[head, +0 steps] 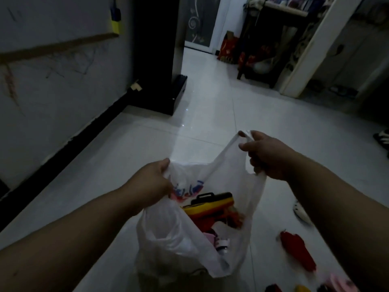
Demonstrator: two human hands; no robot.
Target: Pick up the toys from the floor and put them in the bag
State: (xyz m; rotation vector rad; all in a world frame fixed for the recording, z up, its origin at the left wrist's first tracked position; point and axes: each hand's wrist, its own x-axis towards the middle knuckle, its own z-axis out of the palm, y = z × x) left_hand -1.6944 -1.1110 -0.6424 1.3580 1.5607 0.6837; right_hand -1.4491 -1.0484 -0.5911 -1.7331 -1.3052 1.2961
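A white plastic bag [168, 234] with blue and red print hangs open between my hands above the tiled floor. My left hand [151, 184] grips its left rim. My right hand [267, 154] is closed on the right handle, pulled up higher. Inside the bag lie a red, yellow and black toy [210, 205] and some pink and white pieces [219, 241]. On the floor to the right lies a red toy [296, 249]. More small toys, yellow [301, 288], pink [341, 281] and dark, sit at the bottom right edge.
A white shoe-like object [301, 211] lies on the floor right of the bag. A wall with a black skirting board [69, 144] runs along the left, ending at a dark cabinet [155, 60]. A doorway, a shelf and red bags [229, 49] stand at the back.
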